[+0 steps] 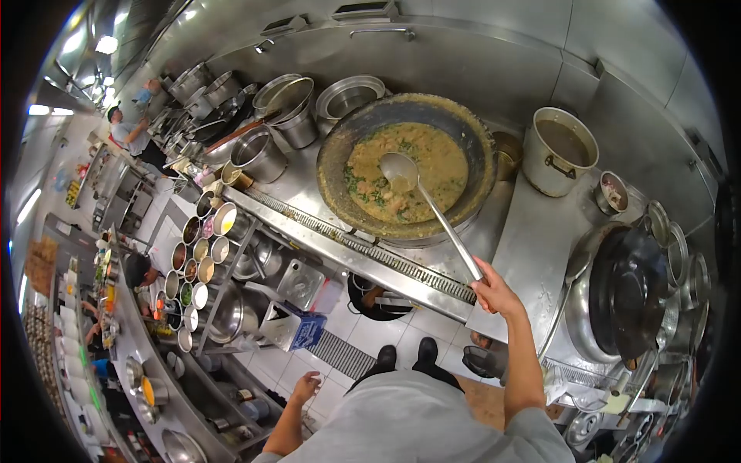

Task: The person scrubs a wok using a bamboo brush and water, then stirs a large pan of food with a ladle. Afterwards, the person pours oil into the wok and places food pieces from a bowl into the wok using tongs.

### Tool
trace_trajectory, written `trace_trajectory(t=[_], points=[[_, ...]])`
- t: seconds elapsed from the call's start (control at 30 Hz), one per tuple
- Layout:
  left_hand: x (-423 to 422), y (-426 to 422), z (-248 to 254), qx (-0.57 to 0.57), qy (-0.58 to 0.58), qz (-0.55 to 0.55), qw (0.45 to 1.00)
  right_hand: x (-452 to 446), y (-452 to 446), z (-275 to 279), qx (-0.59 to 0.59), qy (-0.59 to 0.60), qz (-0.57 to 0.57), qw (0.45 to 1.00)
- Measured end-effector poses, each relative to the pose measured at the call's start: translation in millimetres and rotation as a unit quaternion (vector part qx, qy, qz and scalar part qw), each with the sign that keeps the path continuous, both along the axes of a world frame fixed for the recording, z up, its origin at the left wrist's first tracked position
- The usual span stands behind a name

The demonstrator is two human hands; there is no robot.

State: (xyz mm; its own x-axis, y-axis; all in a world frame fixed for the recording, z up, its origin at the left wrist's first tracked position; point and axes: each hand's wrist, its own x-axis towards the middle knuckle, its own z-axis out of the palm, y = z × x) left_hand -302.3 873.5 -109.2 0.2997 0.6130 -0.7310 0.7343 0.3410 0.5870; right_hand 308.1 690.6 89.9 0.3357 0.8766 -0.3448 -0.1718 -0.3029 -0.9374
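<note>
Wok (350, 139): on worktop (297, 183). In wok: soup (441, 154); ladle (444, 220), bowl end in the soup, handle crossing wok's front-right rim to right hand (496, 292). Right of wok: handled pot (549, 176); farther right, small bowl (607, 202). Left of wok: stockpots (268, 167). Before wok: grate (340, 235). Front-left of wok, well apart: ingredient containers (225, 220).

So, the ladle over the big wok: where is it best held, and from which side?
Probably near the free end of the ladle handle, from the near side, where the right hand grips: it slants long past the wok rim, while the bowl is over the soup.
</note>
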Motion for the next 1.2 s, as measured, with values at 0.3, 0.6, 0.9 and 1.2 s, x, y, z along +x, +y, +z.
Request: trace_trajectory(t=[0.3, 0.6, 0.9, 1.2], points=[[-29, 39, -54, -0.104, 0.006, -0.008, 0.995, -83, 6, 21, -0.031, -0.052, -0.137, 0.989], [-42, 82, -72, -0.107, -0.041, 0.018, 0.993, -156, 28, 45, 0.037, 0.16, -0.205, 0.965], [-62, 107, -101, -0.148, -0.028, -0.052, 0.987, -193, 25, 70, -0.036, -0.067, -0.228, 0.971], [-43, 125, -90, -0.099, -0.049, -0.066, 0.992, -187, 22, 97, -0.115, -0.097, -0.12, 0.981]])
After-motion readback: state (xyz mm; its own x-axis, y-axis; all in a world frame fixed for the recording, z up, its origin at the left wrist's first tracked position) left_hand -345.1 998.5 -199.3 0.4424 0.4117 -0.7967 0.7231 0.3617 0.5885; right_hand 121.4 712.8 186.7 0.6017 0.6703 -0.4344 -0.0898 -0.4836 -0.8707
